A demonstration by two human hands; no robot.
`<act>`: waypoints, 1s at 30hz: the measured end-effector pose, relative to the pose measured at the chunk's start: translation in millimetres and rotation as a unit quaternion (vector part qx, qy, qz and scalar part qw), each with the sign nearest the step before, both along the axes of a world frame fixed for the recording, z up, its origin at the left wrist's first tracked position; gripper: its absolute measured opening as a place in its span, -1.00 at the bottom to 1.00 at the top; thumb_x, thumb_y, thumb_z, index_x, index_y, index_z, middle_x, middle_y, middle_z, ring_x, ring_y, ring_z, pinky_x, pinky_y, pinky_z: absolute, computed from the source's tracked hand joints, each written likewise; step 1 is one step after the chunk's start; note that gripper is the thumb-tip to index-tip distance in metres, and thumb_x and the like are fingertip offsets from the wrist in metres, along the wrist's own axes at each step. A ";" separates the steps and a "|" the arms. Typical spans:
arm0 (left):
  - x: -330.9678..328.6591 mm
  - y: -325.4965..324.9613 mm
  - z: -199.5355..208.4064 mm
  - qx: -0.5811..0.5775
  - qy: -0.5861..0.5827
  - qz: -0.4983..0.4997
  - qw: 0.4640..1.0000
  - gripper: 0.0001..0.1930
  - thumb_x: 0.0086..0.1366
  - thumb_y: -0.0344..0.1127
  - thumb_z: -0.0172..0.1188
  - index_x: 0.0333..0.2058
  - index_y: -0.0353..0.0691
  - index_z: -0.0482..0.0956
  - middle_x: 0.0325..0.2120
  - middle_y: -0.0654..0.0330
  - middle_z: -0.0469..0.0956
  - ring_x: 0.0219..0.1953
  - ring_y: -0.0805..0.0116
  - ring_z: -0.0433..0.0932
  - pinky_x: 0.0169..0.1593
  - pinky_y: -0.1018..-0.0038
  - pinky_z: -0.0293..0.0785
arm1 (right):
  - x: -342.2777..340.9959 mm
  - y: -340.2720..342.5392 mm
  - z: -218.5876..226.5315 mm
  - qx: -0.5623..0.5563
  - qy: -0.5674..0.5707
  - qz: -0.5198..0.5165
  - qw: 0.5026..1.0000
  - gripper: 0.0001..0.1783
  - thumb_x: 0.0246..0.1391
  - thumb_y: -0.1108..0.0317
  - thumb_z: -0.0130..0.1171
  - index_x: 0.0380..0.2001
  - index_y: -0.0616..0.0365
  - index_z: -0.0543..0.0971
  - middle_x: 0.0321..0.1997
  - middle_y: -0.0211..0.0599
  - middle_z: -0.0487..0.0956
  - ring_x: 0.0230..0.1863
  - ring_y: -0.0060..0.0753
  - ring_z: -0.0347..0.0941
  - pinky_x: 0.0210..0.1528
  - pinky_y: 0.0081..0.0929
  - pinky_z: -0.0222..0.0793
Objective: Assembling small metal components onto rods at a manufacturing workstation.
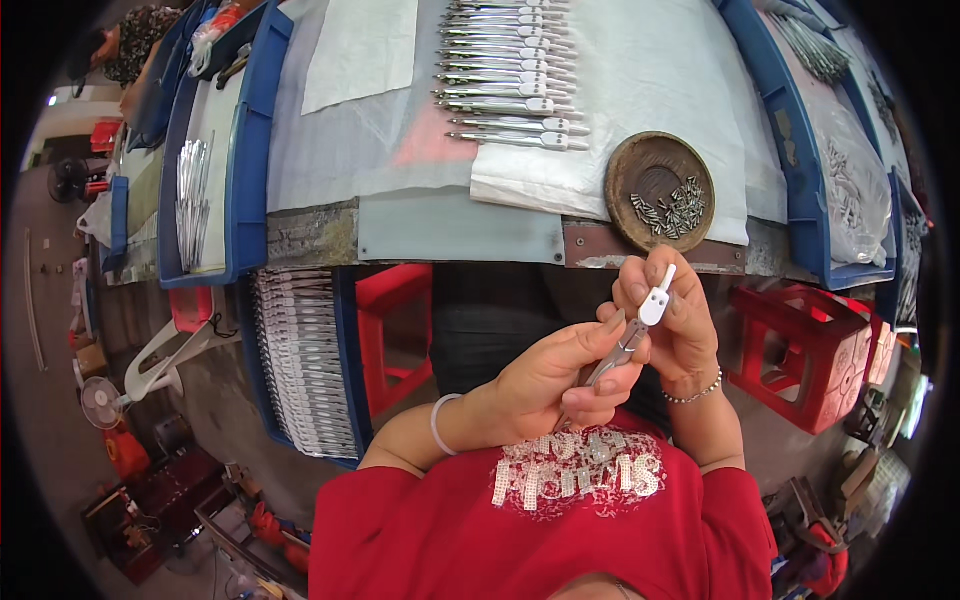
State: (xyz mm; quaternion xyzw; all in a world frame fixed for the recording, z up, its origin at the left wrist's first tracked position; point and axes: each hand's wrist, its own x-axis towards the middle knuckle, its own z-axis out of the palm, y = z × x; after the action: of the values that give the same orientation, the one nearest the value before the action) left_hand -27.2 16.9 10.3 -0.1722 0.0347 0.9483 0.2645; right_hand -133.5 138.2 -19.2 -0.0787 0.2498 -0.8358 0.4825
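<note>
A drawing compass with a white plastic head (653, 307) and grey metal legs is held close to my chest, just off the table's near edge. My left hand (560, 375) closes around the metal legs. The fingers of my right hand (690, 325) pinch the white head, which has two dark holes and a short stem pointing up. Whether a small screw sits between my right fingertips cannot be made out. Beyond my hands stands a round brown bowl (619, 185) with many small metal screws (678, 210). Similar compasses (515, 75) lie in a row on the white-covered table.
Blue bins flank the table: the left bin (250, 170) holds thin metal rods (193, 200), the right one (797, 150) bagged metal parts (850, 190). Below, a blue crate (350, 370) carries stacked compasses. Red stools (805, 350) stand under the table edge.
</note>
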 end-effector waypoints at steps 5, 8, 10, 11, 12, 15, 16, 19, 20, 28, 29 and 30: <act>4.4 -0.1 1.4 0.018 -0.027 0.012 0.999 -0.64 0.36 0.03 -0.22 -0.26 -0.15 0.36 -0.68 0.43 0.27 -0.79 0.73 0.07 -0.70 0.71 -0.05 | -2.5 -2.9 1.5 0.020 0.038 0.029 0.999 -0.71 -0.08 0.32 0.28 -0.41 0.13 0.36 -0.41 -0.32 0.37 -0.41 -0.45 0.37 -0.14 -0.34 0.44; 7.5 2.9 1.7 0.005 -0.003 0.021 1.000 -0.65 0.34 0.04 -0.18 -0.26 -0.14 0.35 -0.67 0.43 0.27 -0.79 0.72 0.07 -0.69 0.71 -0.05 | -6.8 0.1 1.2 -0.002 0.094 0.051 0.994 -0.79 -0.05 0.40 0.23 -0.38 0.21 0.41 -0.36 -0.20 0.40 -0.30 -0.35 0.45 -0.14 -0.37 0.42; 7.9 1.9 2.9 -0.001 0.007 0.020 1.000 -0.65 0.32 0.04 -0.12 -0.28 -0.15 0.36 -0.67 0.42 0.28 -0.79 0.71 0.07 -0.69 0.71 -0.04 | -8.5 0.2 5.1 0.015 0.126 0.062 0.990 -0.75 -0.06 0.33 0.25 -0.42 0.19 0.40 -0.38 -0.22 0.39 -0.34 -0.39 0.44 -0.07 -0.31 0.45; 7.9 1.2 2.6 -0.004 0.009 0.022 1.000 -0.65 0.32 0.04 -0.12 -0.28 -0.15 0.36 -0.67 0.42 0.28 -0.79 0.71 0.07 -0.69 0.71 -0.04 | -10.9 -1.3 9.1 0.012 0.128 0.064 0.990 -0.75 -0.06 0.33 0.25 -0.42 0.19 0.40 -0.38 -0.22 0.39 -0.34 -0.39 0.44 -0.07 -0.31 0.45; 7.8 0.9 1.3 0.000 0.022 0.037 0.999 -0.67 0.34 -0.02 -0.12 -0.28 -0.18 0.38 -0.65 0.41 0.30 -0.78 0.72 0.08 -0.69 0.73 -0.03 | -13.3 -3.1 12.6 0.025 0.169 0.052 0.984 -0.74 -0.05 0.30 0.24 -0.42 0.19 0.40 -0.37 -0.21 0.39 -0.36 -0.40 0.43 -0.08 -0.32 0.45; 6.8 3.7 -0.6 -0.011 0.045 0.048 0.998 -0.69 0.36 -0.08 -0.12 -0.28 -0.22 0.41 -0.64 0.40 0.32 -0.77 0.72 0.08 -0.69 0.75 -0.02 | -15.4 -8.7 14.9 -0.023 0.131 -0.022 0.991 -0.83 -0.01 0.45 0.05 -0.30 0.23 0.40 -0.30 -0.16 0.40 -0.31 -0.42 0.40 -0.08 -0.40 0.40; 7.2 4.3 -0.9 -0.025 0.053 0.048 0.997 -0.69 0.36 -0.09 -0.12 -0.29 -0.23 0.41 -0.64 0.39 0.32 -0.76 0.72 0.08 -0.68 0.75 -0.03 | -16.1 -10.3 17.8 -0.038 0.098 -0.047 0.993 -0.81 0.02 0.42 0.04 -0.28 0.23 0.39 -0.30 -0.16 0.39 -0.34 -0.43 0.38 -0.05 -0.38 0.39; 8.5 6.1 -4.2 -0.071 0.053 0.039 0.995 -0.67 0.32 -0.05 -0.07 -0.23 -0.24 0.40 -0.65 0.38 0.28 -0.76 0.70 0.03 -0.67 0.72 -0.03 | -20.4 -8.9 28.7 -0.112 0.031 -0.029 0.993 -0.78 0.14 0.22 0.01 -0.32 0.14 0.32 -0.46 -0.33 0.34 -0.53 -0.60 0.23 -0.52 -0.61 0.24; 9.2 6.8 -5.6 -0.082 0.048 0.042 0.995 -0.67 0.33 -0.06 -0.07 -0.22 -0.25 0.41 -0.65 0.37 0.28 -0.76 0.70 0.03 -0.66 0.72 -0.03 | -16.3 -8.8 38.3 -0.073 -0.010 -0.042 0.996 -0.77 0.16 0.19 -0.01 -0.37 0.11 0.29 -0.68 -0.50 0.23 -0.72 -0.70 0.05 -0.73 -0.68 -0.11; 8.9 10.9 -11.9 -0.053 0.022 0.051 0.997 -0.67 0.32 -0.08 -0.05 -0.23 -0.27 0.43 -0.68 0.38 0.24 -0.76 0.69 0.03 -0.67 0.70 -0.02 | -11.7 -22.8 52.1 0.100 0.008 -0.003 0.995 -0.85 0.20 0.34 -0.13 -0.40 0.17 0.33 -0.84 -0.67 0.02 -0.86 -0.81 -0.22 -0.81 -0.72 -0.31; 6.8 10.6 -13.1 -0.049 0.024 0.048 0.997 -0.67 0.32 -0.07 -0.05 -0.24 -0.26 0.42 -0.67 0.38 0.24 -0.76 0.69 0.04 -0.67 0.70 -0.02 | -14.9 -24.5 51.1 0.099 -0.001 0.016 0.995 -0.85 0.20 0.35 -0.13 -0.40 0.18 0.35 -0.84 -0.68 0.03 -0.85 -0.82 -0.21 -0.80 -0.73 -0.31; 5.0 11.5 -16.3 -0.032 0.023 0.053 0.998 -0.70 0.33 -0.11 -0.06 -0.25 -0.26 0.42 -0.65 0.38 0.27 -0.76 0.69 0.06 -0.68 0.71 -0.02 | -18.7 -26.1 51.1 0.113 0.000 0.030 0.993 -0.84 0.20 0.33 -0.11 -0.41 0.16 0.37 -0.83 -0.68 0.05 -0.84 -0.83 -0.21 -0.80 -0.75 -0.31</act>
State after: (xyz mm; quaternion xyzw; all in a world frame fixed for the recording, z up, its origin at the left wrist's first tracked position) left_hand -22.1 28.5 -5.9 -0.1602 0.0616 0.9632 0.2070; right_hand -152.1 112.1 31.9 -0.0311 0.3401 -0.7872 0.5136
